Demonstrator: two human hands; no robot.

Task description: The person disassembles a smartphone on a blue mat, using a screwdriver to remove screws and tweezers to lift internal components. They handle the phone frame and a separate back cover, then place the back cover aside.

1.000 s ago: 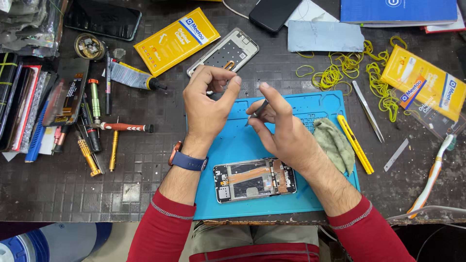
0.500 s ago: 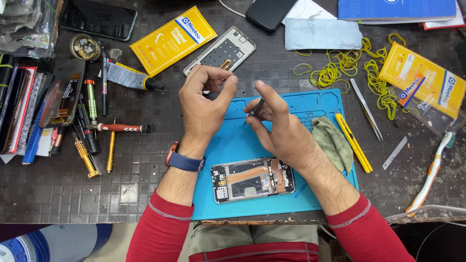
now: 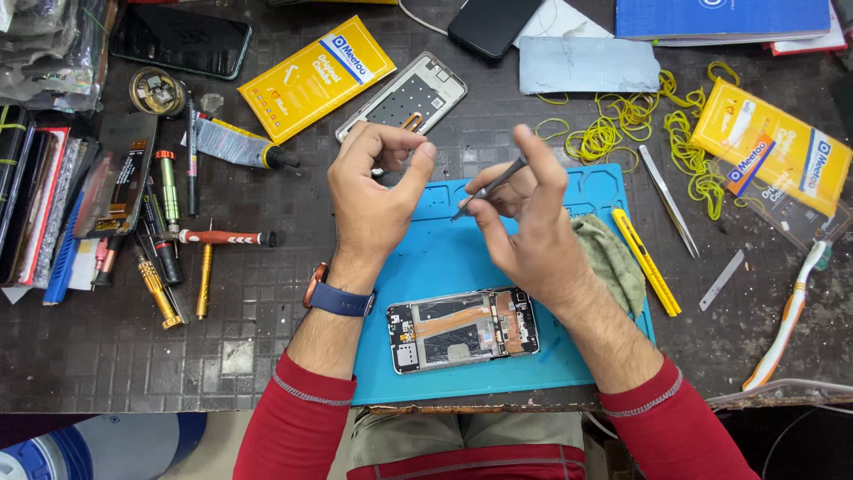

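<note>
Bare blue mat (image 3: pixel 444 253) lies between the hands at frame centre. The opened phone (image 3: pixel 462 329) blocks below; screwdrivers (image 3: pixel 191 258) crowd the left, rubber bands (image 3: pixel 640 124) the upper right.

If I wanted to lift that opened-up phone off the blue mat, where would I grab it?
Pinch the opened phone by its two long edges, coming straight down from above. It lies flat on the blue mat with its insides facing up, so the bare rim is the safest hold.

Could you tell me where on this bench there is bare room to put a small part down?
Bare table lies below the screwdrivers, left of the blue mat. Also between mat and toothbrush. The left edge and yellow rubber bands are crowded.
</note>
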